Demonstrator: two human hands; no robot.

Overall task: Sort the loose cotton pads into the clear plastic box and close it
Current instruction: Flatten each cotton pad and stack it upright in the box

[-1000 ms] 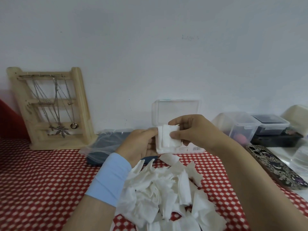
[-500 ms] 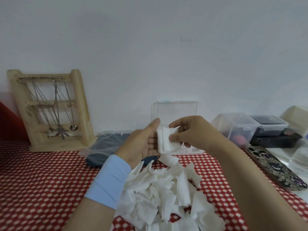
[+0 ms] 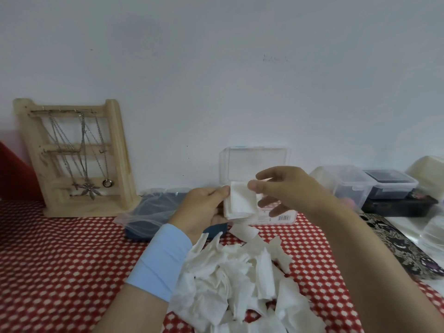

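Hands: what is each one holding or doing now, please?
Left hand: holds the stack of cotton pads.
Right hand: thumb touches the stack; grip cannot be told.

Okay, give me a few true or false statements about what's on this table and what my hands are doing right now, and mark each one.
1. The lid of the clear plastic box stands open. True.
2. The left hand holds a stack of cotton pads. True.
3. The pile of loose pads lies inside the box. False: it lies on the red checked cloth, in front of the box.
4. The wooden necklace rack stands to the right of the box. False: it stands to its left, against the wall.
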